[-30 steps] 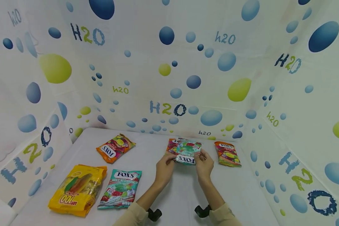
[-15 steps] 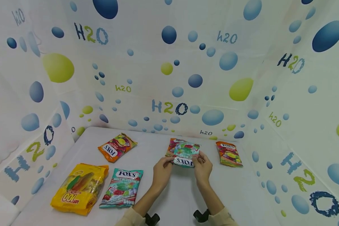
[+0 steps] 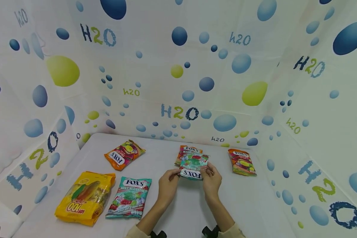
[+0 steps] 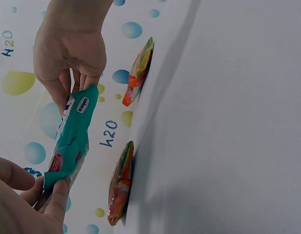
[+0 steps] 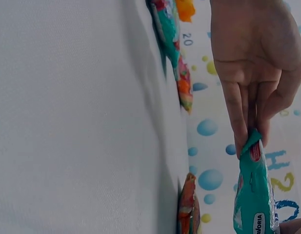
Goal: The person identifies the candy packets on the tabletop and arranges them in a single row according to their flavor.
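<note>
A teal Fox's Mint Blossom candy bag [image 3: 194, 162] is held up by both hands, its lettering upside down in the head view. My left hand [image 3: 167, 186] pinches one side of it, and my right hand [image 3: 212, 181] pinches the other. Both wrist views show the bag edge-on, a teal strip [image 4: 73, 131], raised off the white tabletop. Just behind it an orange Fox's fruit candy bag [image 3: 191, 149] lies on the table, its lower part partly hidden.
Another orange bag [image 3: 242, 162] lies at the right and a further orange bag [image 3: 124, 154] at the back left. Nearer on the left are a yellow Lot 100 bag [image 3: 84, 198] and a second teal bag [image 3: 129, 197]. A printed curtain [image 3: 154, 69] stands behind the table.
Both hands have drawn the held teal bag slightly toward me and lowered it in view. More of the orange bag behind it shows. The head view has shifted slightly.
</note>
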A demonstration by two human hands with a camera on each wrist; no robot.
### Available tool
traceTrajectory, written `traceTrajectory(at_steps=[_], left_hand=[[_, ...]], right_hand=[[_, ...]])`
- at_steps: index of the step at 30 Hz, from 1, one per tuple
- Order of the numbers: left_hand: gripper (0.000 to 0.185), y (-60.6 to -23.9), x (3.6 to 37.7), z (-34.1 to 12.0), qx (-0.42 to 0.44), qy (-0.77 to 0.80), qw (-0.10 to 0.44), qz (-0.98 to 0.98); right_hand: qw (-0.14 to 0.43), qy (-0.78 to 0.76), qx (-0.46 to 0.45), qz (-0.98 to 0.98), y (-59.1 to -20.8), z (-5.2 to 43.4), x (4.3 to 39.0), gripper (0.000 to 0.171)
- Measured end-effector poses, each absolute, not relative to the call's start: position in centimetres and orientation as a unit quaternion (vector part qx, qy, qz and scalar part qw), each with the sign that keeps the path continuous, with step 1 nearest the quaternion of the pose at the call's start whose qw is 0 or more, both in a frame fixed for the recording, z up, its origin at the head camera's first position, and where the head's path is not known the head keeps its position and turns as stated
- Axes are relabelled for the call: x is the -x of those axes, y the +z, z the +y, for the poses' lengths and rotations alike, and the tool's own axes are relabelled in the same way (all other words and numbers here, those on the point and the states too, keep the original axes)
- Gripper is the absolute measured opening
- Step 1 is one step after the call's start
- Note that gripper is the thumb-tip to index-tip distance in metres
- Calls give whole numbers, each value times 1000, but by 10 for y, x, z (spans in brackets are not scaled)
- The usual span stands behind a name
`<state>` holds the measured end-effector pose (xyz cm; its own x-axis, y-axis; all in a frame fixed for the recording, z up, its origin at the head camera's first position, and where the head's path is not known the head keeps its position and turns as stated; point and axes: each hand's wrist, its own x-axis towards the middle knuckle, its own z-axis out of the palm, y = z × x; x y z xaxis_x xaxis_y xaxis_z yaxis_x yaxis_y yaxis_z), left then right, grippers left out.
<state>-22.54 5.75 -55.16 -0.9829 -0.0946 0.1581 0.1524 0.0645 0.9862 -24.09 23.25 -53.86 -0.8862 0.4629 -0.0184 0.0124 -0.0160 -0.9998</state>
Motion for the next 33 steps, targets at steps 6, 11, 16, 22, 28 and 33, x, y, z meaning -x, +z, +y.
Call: traceTrajectory(at_steps=[6, 11, 16, 22, 28, 33], left_hand=[[24, -551, 219, 52, 14, -690, 82, -719], [24, -549, 214, 50, 12, -689, 87, -720], [23, -549, 209, 46, 10, -687, 95, -720], [23, -552, 202, 40, -2, -688, 93, -720], [23, -556, 196, 35, -10, -694, 91, -715], [25, -557, 190, 31, -13, -698, 102, -709]], right_hand=[[167, 691, 168, -683, -540, 227, 236, 46], [173, 690, 160, -684, -539, 222, 231, 46], [166, 696, 156, -681, -540, 219, 225, 46], [156, 699, 156, -680, -543, 213, 219, 47], [158, 701, 154, -678, -547, 207, 215, 47], [160, 698, 150, -682, -550, 203, 211, 46]])
